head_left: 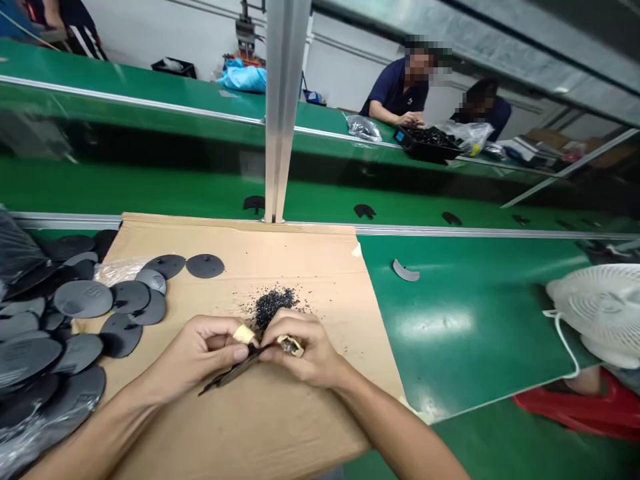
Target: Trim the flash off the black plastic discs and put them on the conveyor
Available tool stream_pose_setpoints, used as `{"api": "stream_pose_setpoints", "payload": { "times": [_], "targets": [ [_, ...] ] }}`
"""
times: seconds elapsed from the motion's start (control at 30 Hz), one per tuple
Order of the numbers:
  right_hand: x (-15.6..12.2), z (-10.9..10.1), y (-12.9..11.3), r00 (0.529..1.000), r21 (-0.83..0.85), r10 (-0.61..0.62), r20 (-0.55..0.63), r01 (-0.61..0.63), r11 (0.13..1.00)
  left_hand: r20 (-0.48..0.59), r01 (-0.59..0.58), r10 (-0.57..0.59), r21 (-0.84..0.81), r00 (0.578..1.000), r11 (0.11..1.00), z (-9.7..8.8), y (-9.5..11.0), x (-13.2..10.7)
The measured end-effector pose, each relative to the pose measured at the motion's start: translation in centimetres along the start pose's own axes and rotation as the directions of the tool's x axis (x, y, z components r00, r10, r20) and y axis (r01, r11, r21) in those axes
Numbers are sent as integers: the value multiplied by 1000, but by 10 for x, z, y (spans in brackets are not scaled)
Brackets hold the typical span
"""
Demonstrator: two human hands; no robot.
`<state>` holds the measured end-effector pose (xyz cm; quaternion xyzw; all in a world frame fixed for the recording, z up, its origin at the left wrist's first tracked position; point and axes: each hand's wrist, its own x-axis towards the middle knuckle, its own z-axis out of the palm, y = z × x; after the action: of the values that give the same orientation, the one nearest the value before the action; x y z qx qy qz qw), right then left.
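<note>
Evidently the left hand (205, 350) is pinching a dark disc (235, 373) edge-on over the cardboard (300, 427), while the right hand (307, 353) is clamping a small tool (291, 345) against its rim; short, shallow strokes away from the fingers are looking safest.

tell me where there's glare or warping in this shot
head view: white glare patch on the green table; the metal post leans and widens upward, wide-lens warp; left hand and right hand, both gripping the disc, are sharp

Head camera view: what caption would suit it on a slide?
Left hand holds a dark disc, right hand a small tool, over cardboard beside black shavings.
</note>
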<state>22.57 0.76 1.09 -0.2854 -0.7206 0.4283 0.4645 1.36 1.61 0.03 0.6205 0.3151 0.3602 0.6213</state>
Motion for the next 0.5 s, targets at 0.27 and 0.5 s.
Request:
{"api": "stream_pose_setpoints", "payload": {
  "times": [0.27, 0.5],
  "targets": [
    [-3, -4, 8, 988, -4, 80, 130, -81, 997, -17, 108, -106, 130, 994, 986, -1, 11, -2],
    [-5, 2, 8, 999, -110, -10, -32, 7, 994, -58, 192, -189, 42, 980, 981, 5, 8, -3]
  ]
}}
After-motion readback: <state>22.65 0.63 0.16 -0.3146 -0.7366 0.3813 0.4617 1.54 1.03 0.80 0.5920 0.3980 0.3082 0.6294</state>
